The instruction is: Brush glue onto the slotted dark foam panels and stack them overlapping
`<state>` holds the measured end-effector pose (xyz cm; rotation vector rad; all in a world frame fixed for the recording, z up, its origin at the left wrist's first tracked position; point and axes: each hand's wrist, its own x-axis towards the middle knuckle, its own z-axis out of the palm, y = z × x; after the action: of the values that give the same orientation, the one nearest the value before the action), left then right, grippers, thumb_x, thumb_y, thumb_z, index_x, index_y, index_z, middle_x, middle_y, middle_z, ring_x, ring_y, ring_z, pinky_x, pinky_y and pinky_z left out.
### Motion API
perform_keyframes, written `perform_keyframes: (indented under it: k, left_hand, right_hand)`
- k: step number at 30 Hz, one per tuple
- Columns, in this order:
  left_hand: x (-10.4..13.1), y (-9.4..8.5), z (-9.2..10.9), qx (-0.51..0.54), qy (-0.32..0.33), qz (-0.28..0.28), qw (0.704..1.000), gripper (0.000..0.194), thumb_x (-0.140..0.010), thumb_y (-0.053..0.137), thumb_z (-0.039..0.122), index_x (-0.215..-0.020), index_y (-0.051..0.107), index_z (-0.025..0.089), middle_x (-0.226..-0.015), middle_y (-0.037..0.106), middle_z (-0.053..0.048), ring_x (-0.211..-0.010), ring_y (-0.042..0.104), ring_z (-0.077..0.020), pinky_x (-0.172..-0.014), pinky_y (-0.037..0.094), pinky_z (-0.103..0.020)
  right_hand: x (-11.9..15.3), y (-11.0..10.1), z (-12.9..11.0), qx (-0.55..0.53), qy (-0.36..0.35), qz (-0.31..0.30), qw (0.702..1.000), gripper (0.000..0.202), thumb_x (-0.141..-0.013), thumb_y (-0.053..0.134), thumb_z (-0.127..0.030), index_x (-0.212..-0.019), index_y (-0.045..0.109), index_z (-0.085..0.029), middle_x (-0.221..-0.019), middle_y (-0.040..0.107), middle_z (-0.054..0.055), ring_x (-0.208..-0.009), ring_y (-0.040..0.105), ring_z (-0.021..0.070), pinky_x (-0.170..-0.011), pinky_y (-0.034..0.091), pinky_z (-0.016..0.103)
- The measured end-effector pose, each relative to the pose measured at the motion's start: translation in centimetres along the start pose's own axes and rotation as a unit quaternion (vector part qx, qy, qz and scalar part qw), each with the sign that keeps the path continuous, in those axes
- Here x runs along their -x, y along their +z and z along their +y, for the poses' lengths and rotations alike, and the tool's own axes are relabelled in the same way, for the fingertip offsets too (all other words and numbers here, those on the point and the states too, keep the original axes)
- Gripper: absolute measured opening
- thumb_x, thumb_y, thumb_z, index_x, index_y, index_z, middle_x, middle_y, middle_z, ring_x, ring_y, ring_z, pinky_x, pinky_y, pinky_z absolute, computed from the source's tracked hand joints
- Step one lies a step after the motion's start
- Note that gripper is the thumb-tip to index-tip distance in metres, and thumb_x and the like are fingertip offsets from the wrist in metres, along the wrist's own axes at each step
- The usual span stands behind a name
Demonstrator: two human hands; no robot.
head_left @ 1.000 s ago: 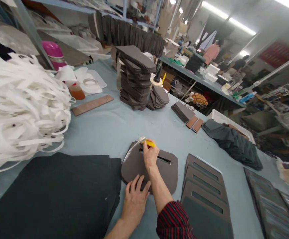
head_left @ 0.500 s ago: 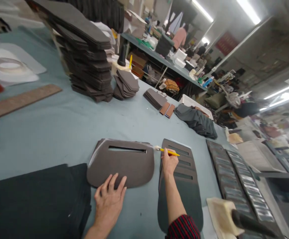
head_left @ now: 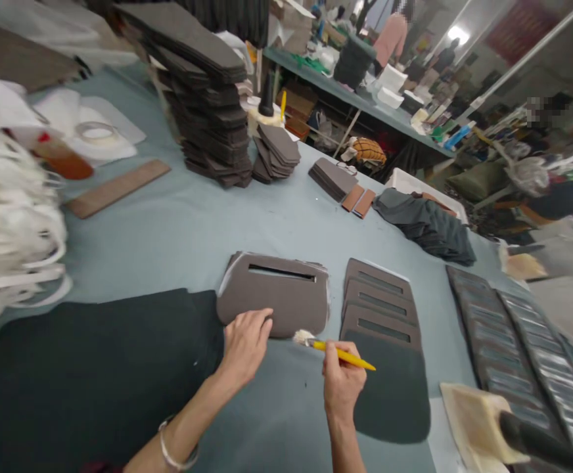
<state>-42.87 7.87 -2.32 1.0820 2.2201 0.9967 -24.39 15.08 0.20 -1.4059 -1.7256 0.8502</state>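
Note:
A grey-brown panel with a long slot (head_left: 271,299) lies on top of similar pieces on the blue-green table. My left hand (head_left: 247,343) rests on its lower left edge, fingers extended and holding nothing. In my right hand (head_left: 343,374) is a yellow brush (head_left: 350,358), gripped by the handle, with its pale bristles at the panel's lower right edge. Right of it, overlapping slotted panels (head_left: 382,295) lie over a dark green piece (head_left: 395,387).
Dark fabric (head_left: 99,381) covers the near left, beside white straps (head_left: 15,223). Tall panel stacks (head_left: 207,98) stand at the back. A pale block with a black-handled tool (head_left: 483,420) sits near right. A person in pink (head_left: 389,39) is far off.
The brush in my right hand has moved from the panel's upper right corner to its lower right edge. My left hand has turned on the panel. The camera view has shifted left.

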Motion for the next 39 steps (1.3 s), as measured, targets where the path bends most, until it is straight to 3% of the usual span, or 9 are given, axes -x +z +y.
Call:
perform_keyframes:
  k: [4, 8, 11, 15, 19, 22, 29, 34, 39]
  left_hand:
    - [-4.4, -6.0, -2.2, 0.180, -0.056, 0.000, 0.982, 0.043, -0.091, 0.031, 0.046, -0.118, 0.051, 0.020, -0.113, 0.064, -0.009, -0.105, 0.059, -0.0194, -0.097, 0.042, -0.040]
    - [-7.0, -8.1, -4.7, 0.199, -0.091, -0.082, 0.972, 0.048, -0.087, 0.035, 0.047, -0.118, 0.050, 0.014, -0.109, 0.065, -0.013, -0.100, 0.061, -0.0218, -0.090, 0.046, -0.040]
    - [-7.3, -7.8, -5.6, 0.123, -0.094, -0.120, 0.981, 0.046, -0.085, 0.036, 0.046, -0.117, 0.052, 0.017, -0.114, 0.065, -0.011, -0.108, 0.057, -0.0237, -0.095, 0.043, -0.042]
    - [-7.1, -8.0, -5.5, 0.092, -0.098, -0.140, 0.981, 0.046, -0.086, 0.034, 0.047, -0.120, 0.051, 0.020, -0.118, 0.064, -0.009, -0.113, 0.055, -0.0240, -0.100, 0.039, -0.043]
    - [-7.2, -7.8, -5.4, 0.086, -0.109, -0.139, 0.981, 0.047, -0.086, 0.034, 0.048, -0.120, 0.051, 0.021, -0.121, 0.063, -0.009, -0.115, 0.054, -0.0238, -0.103, 0.037, -0.043]
    - [-6.9, -6.7, -5.4, 0.040, -0.072, -0.124, 0.989, 0.044, -0.087, 0.033, 0.045, -0.116, 0.053, 0.020, -0.120, 0.062, -0.009, -0.114, 0.054, -0.0240, -0.103, 0.038, -0.043]
    - [-5.6, -4.7, -6.9, -0.034, 0.071, -0.087, 0.993, 0.038, -0.088, 0.029, 0.027, -0.107, 0.061, 0.019, -0.114, 0.058, -0.008, -0.111, 0.051, -0.0208, -0.104, 0.037, -0.042]
    - [-5.3, -4.5, -7.5, -0.046, 0.096, -0.057, 0.993, 0.036, -0.088, 0.032, 0.027, -0.103, 0.063, 0.020, -0.116, 0.056, -0.008, -0.111, 0.051, -0.0213, -0.100, 0.041, -0.041]
    - [-3.5, -2.9, -3.0, -0.177, 0.067, 0.000, 0.982, 0.034, -0.088, 0.040, 0.028, -0.114, 0.060, 0.020, -0.117, 0.057, -0.011, -0.111, 0.049, -0.0274, -0.091, 0.044, -0.044]
  right_hand:
    - [3.2, 8.2, -5.4, -0.106, -0.057, -0.172, 0.978, 0.014, -0.084, 0.057, -0.032, -0.082, 0.065, -0.020, -0.076, 0.069, 0.003, -0.065, 0.064, 0.0152, -0.066, 0.052, 0.027]
    - [4.9, 12.8, -6.8, -0.141, -0.126, -0.191, 0.963, 0.013, -0.083, 0.058, -0.031, -0.086, 0.067, -0.021, -0.082, 0.071, 0.003, -0.072, 0.067, 0.0157, -0.071, 0.055, 0.028]
    - [4.4, 10.6, -4.4, -0.098, -0.134, -0.182, 0.969, 0.012, -0.084, 0.058, -0.029, -0.086, 0.067, -0.021, -0.081, 0.071, 0.003, -0.071, 0.067, 0.0152, -0.070, 0.055, 0.027]
    - [1.8, 1.9, 1.2, -0.007, -0.102, -0.160, 0.982, 0.013, -0.083, 0.060, -0.028, -0.089, 0.068, -0.019, -0.083, 0.071, 0.004, -0.073, 0.067, 0.0155, -0.070, 0.054, 0.027]
    - [-1.5, -4.8, 4.4, 0.060, -0.053, -0.023, 0.996, 0.019, -0.081, 0.063, -0.034, -0.085, 0.068, -0.017, -0.077, 0.070, 0.005, -0.065, 0.066, 0.0156, -0.060, 0.052, 0.025]
    - [-2.5, -3.8, 2.7, 0.051, -0.038, 0.021, 0.998, 0.020, -0.081, 0.063, -0.034, -0.087, 0.067, -0.016, -0.075, 0.069, 0.005, -0.061, 0.063, 0.0142, -0.059, 0.051, 0.025]
    - [1.4, 6.2, -4.1, -0.033, -0.176, -0.178, 0.968, 0.009, -0.081, 0.059, -0.025, -0.083, 0.066, -0.020, -0.077, 0.070, 0.003, -0.066, 0.066, 0.0138, -0.065, 0.053, 0.024]
    - [-0.9, 0.5, 0.2, 0.038, -0.079, -0.080, 0.993, 0.014, -0.082, 0.058, -0.029, -0.075, 0.065, -0.019, -0.068, 0.066, 0.001, -0.060, 0.061, 0.0127, -0.059, 0.050, 0.023]
    - [-4.7, -3.0, 1.3, 0.060, -0.026, 0.075, 0.995, 0.017, -0.079, 0.063, -0.033, -0.079, 0.065, -0.016, -0.074, 0.066, 0.003, -0.066, 0.062, 0.0147, -0.063, 0.049, 0.025]
